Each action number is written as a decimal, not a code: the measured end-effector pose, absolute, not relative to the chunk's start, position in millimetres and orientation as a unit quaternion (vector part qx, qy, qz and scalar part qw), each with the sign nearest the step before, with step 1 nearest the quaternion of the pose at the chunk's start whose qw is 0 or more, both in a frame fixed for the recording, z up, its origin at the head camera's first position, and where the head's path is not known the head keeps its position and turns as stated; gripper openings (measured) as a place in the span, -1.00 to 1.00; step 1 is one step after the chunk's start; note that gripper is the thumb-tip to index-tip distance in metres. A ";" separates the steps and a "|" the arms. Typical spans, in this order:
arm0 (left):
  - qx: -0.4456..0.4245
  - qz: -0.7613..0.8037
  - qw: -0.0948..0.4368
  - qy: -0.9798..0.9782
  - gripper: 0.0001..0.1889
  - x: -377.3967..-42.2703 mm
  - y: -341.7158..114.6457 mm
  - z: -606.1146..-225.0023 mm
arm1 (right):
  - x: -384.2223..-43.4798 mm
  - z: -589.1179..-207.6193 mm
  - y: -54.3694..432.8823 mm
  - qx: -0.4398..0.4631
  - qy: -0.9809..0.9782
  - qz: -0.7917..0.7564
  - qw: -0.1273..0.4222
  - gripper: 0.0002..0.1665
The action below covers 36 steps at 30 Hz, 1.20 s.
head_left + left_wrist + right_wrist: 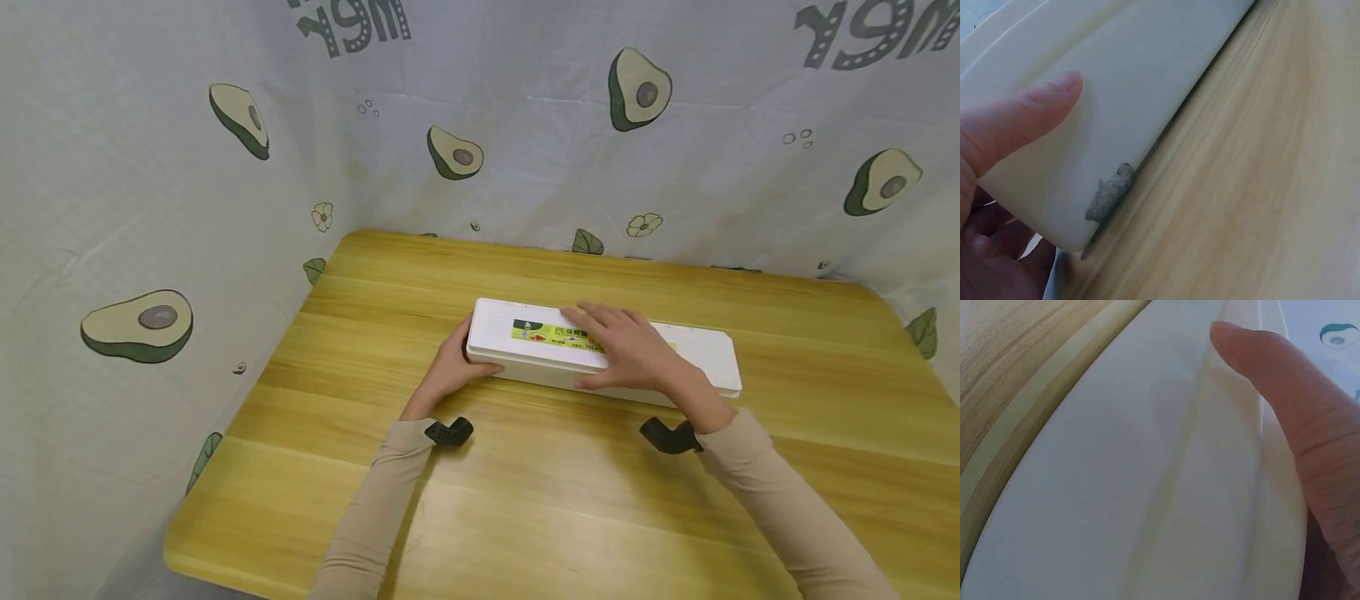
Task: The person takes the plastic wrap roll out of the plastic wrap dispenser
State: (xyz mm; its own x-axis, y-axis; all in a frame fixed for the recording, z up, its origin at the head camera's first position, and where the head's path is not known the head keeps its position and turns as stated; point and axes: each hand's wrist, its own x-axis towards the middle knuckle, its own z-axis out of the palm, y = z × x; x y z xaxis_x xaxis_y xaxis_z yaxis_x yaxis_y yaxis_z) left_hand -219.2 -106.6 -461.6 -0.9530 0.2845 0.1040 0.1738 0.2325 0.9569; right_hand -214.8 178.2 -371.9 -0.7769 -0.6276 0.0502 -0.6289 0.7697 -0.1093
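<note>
A long white cling film box (701,354) with a green and yellow label (551,333) lies on the wooden table, slightly slanted. My left hand (450,367) grips its left end. In the left wrist view the thumb (1035,115) presses the long front side and the other fingers go round the end. A grey torn patch (1110,194) marks the box's lower edge there. Across the top lies my right hand (630,346), fingers reaching the far edge. Its thumb (1272,362) holds the front side in the right wrist view.
The yellow wooden table (525,517) has rounded corners. A pale curtain (525,100) printed with avocados hangs behind it and along the left. Black wrist-worn pieces stick out by each cuff, one at the left (450,432) and one at the right (669,436).
</note>
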 end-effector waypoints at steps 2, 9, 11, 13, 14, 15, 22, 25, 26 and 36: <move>0.143 0.603 0.045 0.784 0.07 -218.9 -106.5 -462.1 | -215.5 -372.2 177.9 0.332 -0.942 0.056 0.004 0.16; 0.144 0.596 0.043 0.789 0.07 -220.0 -105.1 -462.0 | -217.3 -371.6 177.9 0.334 -0.941 0.051 0.014 0.13; 0.146 0.595 0.043 0.789 0.08 -220.2 -104.7 -461.5 | -217.4 -371.3 178.4 0.336 -0.940 0.048 0.019 0.14; 0.146 0.594 0.044 0.790 0.07 -220.4 -104.3 -461.3 | -217.5 -371.1 178.7 0.338 -0.940 0.045 0.022 0.14; 0.146 0.594 0.044 0.790 0.07 -220.4 -104.2 -461.4 | -217.6 -370.9 178.9 0.338 -0.940 0.044 0.024 0.13; 0.146 0.594 0.044 0.790 0.07 -220.6 -104.1 -461.7 | -217.5 -370.7 179.0 0.339 -0.939 0.043 0.025 0.13; 0.152 0.617 0.039 0.771 -0.03 -220.3 -106.0 -462.7 | -215.8 -361.8 178.3 0.350 -0.934 0.054 0.052 0.08; 0.154 0.618 0.039 0.770 -0.04 -220.0 -105.5 -462.3 | -214.7 -358.5 179.8 0.349 -0.933 0.059 0.056 0.08; 0.154 0.617 0.040 0.771 -0.04 -220.0 -105.2 -462.4 | -214.2 -357.9 180.3 0.349 -0.934 0.059 0.054 0.08; 0.156 0.616 0.037 0.771 0.02 -217.3 -104.2 -462.5 | -209.0 -355.9 184.7 0.346 -0.935 0.059 0.055 0.07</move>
